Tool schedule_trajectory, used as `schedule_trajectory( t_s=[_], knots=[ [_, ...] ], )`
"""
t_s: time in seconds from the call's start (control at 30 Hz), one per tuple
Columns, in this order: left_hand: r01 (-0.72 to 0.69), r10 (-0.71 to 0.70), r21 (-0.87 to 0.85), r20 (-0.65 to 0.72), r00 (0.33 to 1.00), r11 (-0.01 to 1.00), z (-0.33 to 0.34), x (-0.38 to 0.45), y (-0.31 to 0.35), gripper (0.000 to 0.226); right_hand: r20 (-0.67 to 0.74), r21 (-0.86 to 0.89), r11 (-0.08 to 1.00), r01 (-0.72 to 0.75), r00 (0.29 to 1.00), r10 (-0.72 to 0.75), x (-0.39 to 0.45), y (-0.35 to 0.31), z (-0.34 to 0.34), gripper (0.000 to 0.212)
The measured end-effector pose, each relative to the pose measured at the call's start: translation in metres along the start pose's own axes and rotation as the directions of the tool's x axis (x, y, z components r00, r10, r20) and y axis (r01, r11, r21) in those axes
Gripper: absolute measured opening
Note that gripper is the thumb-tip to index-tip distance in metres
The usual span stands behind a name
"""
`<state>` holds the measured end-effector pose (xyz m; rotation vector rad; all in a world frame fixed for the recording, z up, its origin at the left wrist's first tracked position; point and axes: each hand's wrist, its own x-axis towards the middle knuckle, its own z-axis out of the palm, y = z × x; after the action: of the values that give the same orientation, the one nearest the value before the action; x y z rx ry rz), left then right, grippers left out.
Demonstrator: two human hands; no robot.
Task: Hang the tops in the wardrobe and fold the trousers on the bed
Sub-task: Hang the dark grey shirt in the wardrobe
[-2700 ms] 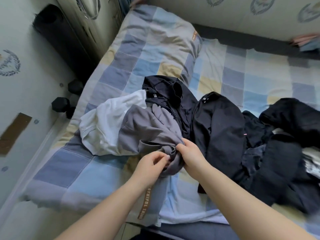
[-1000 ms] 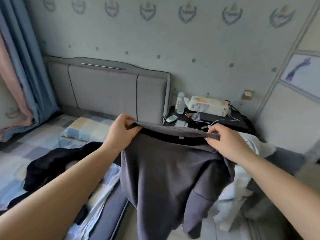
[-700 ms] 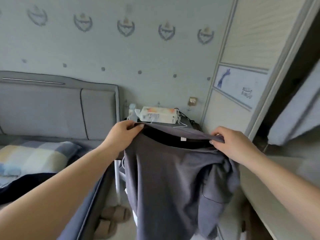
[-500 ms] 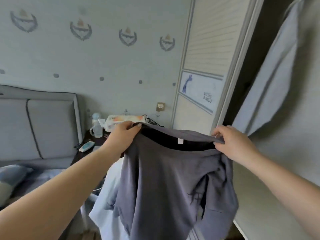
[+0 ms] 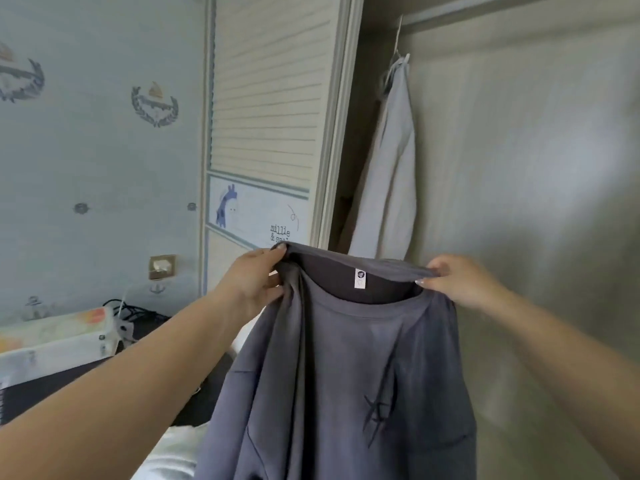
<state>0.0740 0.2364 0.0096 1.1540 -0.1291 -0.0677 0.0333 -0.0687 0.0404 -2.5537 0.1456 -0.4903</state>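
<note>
While both bare forearms reach forward from the bottom corners of the view, the left hand (image 5: pixel 254 277) and the right hand (image 5: pixel 459 282) hold up a dark grey crew-neck cotton top (image 5: pixel 343 386) between them, in front of the open wardrobe. Each hand pinches the back edge of the collar, the left one with its fingers curled over a bunched fold of cloth, the right one with thumb and fingertips closed on the stretched rim, so the neck opening gapes toward the camera. Inside that opening a small white label (image 5: pixel 360 278) is sewn to the darker inner back of the neck. From the collar the body of the top hangs straight down, creased along its left side, with a spiky dark print (image 5: pixel 379 407) on the chest. Lower left, beside the left forearm, a pale rumpled cloth (image 5: pixel 169 455) shows under the hanging hem, and further left a long white box with faded colours (image 5: pixel 55 337) lies on a dark surface with black cables (image 5: pixel 135 311) trailing near it. Beyond these, the pale blue wallpapered wall (image 5: pixel 100 161) carries wreath emblems and a brass-coloured socket plate (image 5: pixel 162 267). Behind the hands stands the cream slatted sliding wardrobe door (image 5: pixel 270 98), with a blue giraffe panel (image 5: pixel 256 209) across it. Deepest in, a light grey garment (image 5: pixel 389 174) hangs on a white hanger (image 5: pixel 398 60) against the wardrobe's beige inner wall (image 5: pixel 526 150).
</note>
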Motion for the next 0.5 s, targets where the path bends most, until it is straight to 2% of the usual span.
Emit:
schedule_trajectory(
  t_s=[0.17,0.27,0.37,0.5],
  knots=[
    [0.089,-0.070,-0.153,0.127,0.989,0.984,0.051,0.063,0.002,0.011,-0.031,0.292,0.934,-0.204,0.975,0.222,0.021,0.007,-0.030,0.017],
    [0.171,-0.121,-0.230,0.214,0.969,0.958,0.086,0.093,0.001,0.016,0.045,0.493,0.819,-0.293,0.949,0.312,0.029,0.011,-0.056,0.016],
    [0.228,-0.138,-0.312,0.283,0.949,0.922,0.120,0.120,0.002,0.017,0.060,0.627,0.713,-0.313,0.932,0.357,0.042,0.021,-0.079,0.012],
    [0.291,-0.134,-0.387,0.383,0.914,0.875,0.167,0.149,0.007,0.018,0.050,0.711,0.627,-0.317,0.913,0.405,0.069,0.041,-0.108,0.017]
  ],
)
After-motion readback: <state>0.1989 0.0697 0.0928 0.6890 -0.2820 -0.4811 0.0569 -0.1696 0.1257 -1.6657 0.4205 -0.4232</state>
